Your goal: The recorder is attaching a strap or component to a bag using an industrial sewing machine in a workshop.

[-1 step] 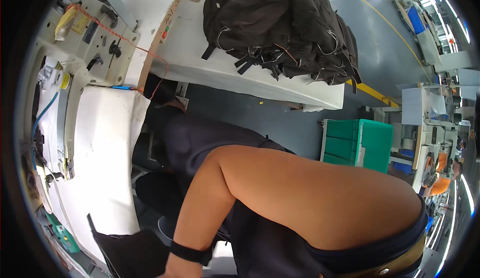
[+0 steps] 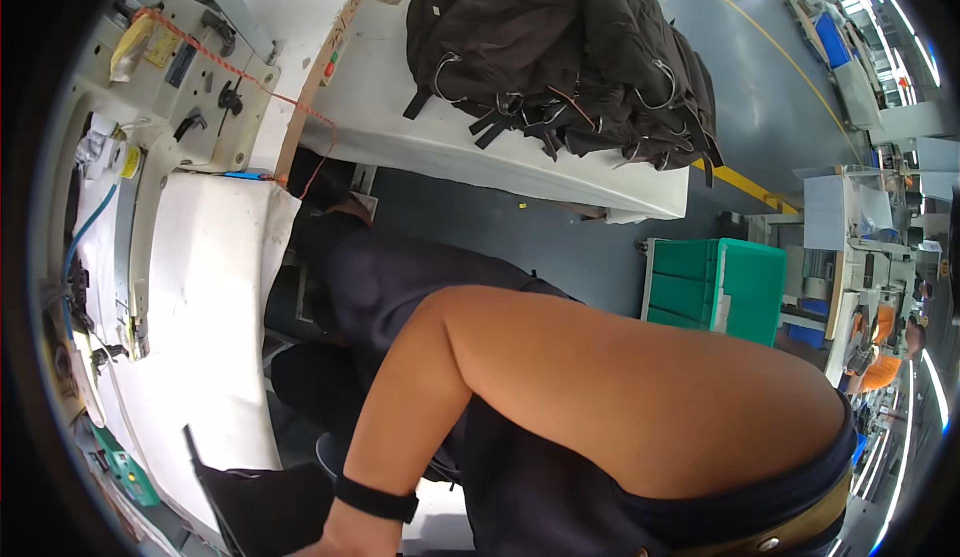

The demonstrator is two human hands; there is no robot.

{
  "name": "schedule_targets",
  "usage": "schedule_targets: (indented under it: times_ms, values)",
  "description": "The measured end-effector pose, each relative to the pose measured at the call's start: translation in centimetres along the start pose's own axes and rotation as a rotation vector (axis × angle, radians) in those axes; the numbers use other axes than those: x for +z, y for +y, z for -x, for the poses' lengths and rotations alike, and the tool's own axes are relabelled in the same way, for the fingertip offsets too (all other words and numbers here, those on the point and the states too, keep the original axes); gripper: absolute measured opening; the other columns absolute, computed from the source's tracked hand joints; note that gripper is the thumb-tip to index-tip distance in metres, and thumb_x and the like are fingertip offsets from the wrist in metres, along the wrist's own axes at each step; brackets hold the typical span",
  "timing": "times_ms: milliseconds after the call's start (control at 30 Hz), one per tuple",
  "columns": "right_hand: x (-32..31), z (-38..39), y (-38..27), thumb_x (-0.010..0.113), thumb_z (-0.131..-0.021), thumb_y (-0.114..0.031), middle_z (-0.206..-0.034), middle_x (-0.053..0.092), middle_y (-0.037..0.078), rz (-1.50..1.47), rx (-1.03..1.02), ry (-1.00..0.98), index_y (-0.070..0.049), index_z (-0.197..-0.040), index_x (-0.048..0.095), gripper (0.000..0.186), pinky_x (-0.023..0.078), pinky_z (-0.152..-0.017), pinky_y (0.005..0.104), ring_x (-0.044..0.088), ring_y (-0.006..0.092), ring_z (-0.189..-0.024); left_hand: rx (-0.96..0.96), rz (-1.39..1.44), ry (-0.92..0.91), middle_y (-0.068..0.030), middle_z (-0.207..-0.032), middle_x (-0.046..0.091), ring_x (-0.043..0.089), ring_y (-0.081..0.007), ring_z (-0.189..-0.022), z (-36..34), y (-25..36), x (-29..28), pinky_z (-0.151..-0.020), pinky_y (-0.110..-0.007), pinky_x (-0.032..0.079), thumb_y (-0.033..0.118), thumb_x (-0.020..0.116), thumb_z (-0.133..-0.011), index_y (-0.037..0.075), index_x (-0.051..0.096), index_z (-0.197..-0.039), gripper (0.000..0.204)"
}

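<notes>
My right arm reaches across the lower middle of the head view to my right hand (image 2: 335, 542), which is cut by the lower edge below a black wristband (image 2: 375, 499). The hand is beside a black fabric piece (image 2: 262, 507) with an upright strap; its fingers are hidden, so I cannot see whether it grips the fabric. My left hand is out of view. My dark-clothed legs (image 2: 380, 267) are bent next to a white-covered work surface (image 2: 210, 277) on the left.
Machine parts (image 2: 190, 87) line the left. A pile of black backpacks (image 2: 555, 57) lies on a white table (image 2: 370, 77) ahead. A green crate (image 2: 750, 287) stands right, near benches and someone in orange (image 2: 880, 367). A yellow line (image 2: 750, 182) crosses the grey floor (image 2: 500, 227).
My right hand has shifted slightly left, and the black fabric piece with its strap has moved a little. The surroundings are unchanged.
</notes>
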State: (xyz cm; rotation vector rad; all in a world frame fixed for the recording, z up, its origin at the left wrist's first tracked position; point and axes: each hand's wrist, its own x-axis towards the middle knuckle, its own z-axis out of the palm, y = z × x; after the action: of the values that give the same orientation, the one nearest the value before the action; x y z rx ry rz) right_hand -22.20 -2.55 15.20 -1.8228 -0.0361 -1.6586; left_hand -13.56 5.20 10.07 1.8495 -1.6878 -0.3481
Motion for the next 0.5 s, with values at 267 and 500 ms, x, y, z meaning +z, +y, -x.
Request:
schedule_targets:
  times_ms: [267, 500]
  values:
    - [-7.7, 3.3, -2.2, 0.064, -0.097, -0.043, -0.088, 0.066, 0.015, 0.186, 0.044, -0.164, -0.002, -0.091, 0.065, 0.041, 0.054, -0.076, 0.0439, 0.067, 0.0335, -0.088, 0.048, 0.096, -0.047, -0.0174, -0.090, 0.063, 0.063, -0.0256, -0.077, -1.2, 0.3, -1.2, -0.066, -0.036, 0.049, 0.041, 0.070, -0.088, -0.006, 0.058, -0.100, 0.051]
    - [-13.7, 5.9, -1.9, 0.061, -0.099, -0.045, -0.083, 0.062, 0.013, 0.354, 0.173, -0.097, -0.004, -0.089, 0.063, 0.043, 0.050, -0.071, 0.0436, 0.063, 0.0315, -0.082, 0.145, 0.226, -0.104, -0.0160, -0.076, 0.068, 0.065, -0.0236, -0.065, -3.5, 0.1, -2.9, -0.057, -0.034, 0.048, 0.046, 0.065, -0.091, -0.007, 0.068, -0.086, 0.053]
